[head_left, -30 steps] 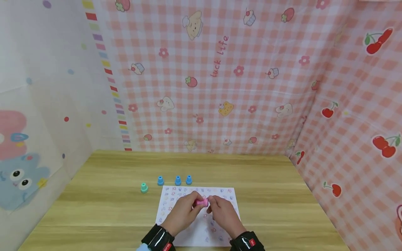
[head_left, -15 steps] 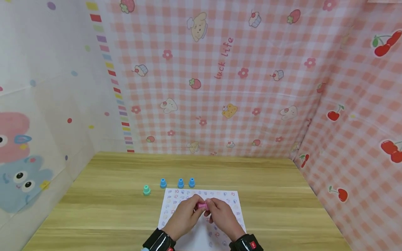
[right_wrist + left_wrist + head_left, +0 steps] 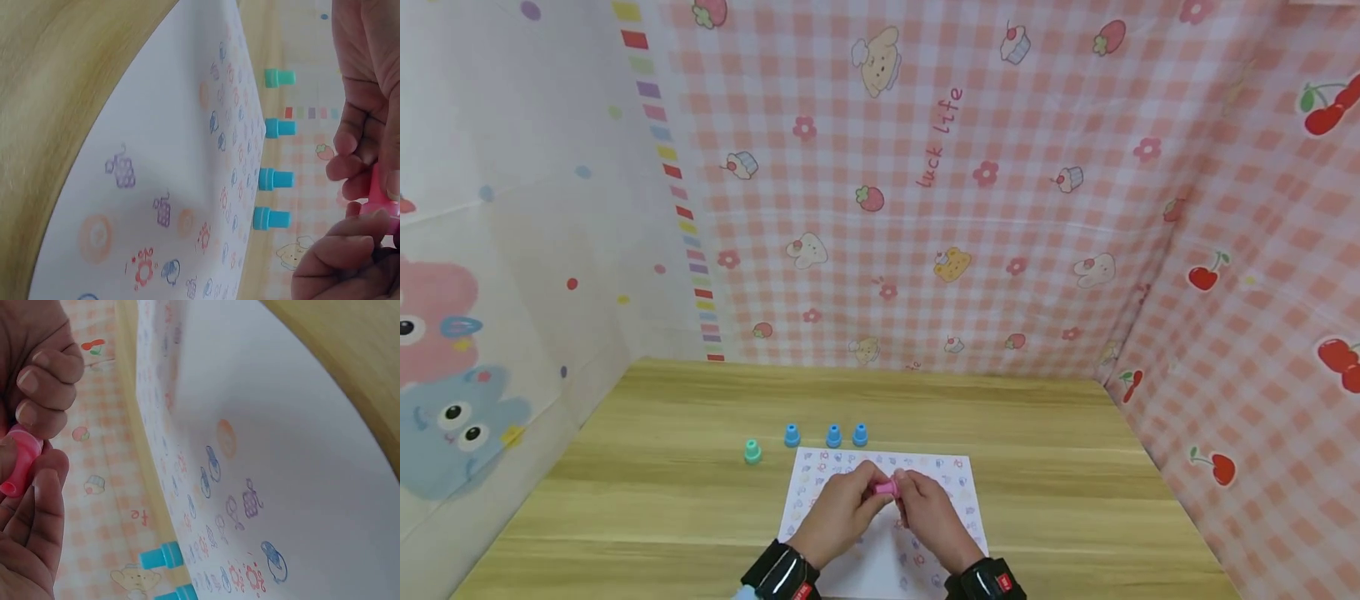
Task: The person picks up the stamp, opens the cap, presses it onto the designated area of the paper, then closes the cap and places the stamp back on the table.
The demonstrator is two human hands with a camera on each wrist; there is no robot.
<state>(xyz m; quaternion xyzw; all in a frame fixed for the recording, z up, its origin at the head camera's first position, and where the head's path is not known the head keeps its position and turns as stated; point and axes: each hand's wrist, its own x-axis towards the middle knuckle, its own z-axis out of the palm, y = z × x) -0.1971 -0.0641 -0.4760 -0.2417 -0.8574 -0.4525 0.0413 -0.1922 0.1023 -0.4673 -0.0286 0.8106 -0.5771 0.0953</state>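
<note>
Drawn closer to my left hand (image 3: 842, 512) over the last second: my right hand (image 3: 931, 512), its fingers now covering more of the pink stamp (image 3: 886, 488).

Left to right: green stamp (image 3: 752, 452) upright on the table (image 3: 625, 500), left of the paper (image 3: 880, 571); three blue stamps (image 3: 834, 436) upright near its far edge, wide ends down, presumably for stability and to keep the sheet free. My left hand pinches the pink stamp's narrow part between thumb and fingers, I judge to steady it. Pink stamp lies sideways between both hands, above the paper and apart from it. My right hand grips the wide end, fingers curled; this opposed hold would let one end be worked while the other is anchored.
</note>
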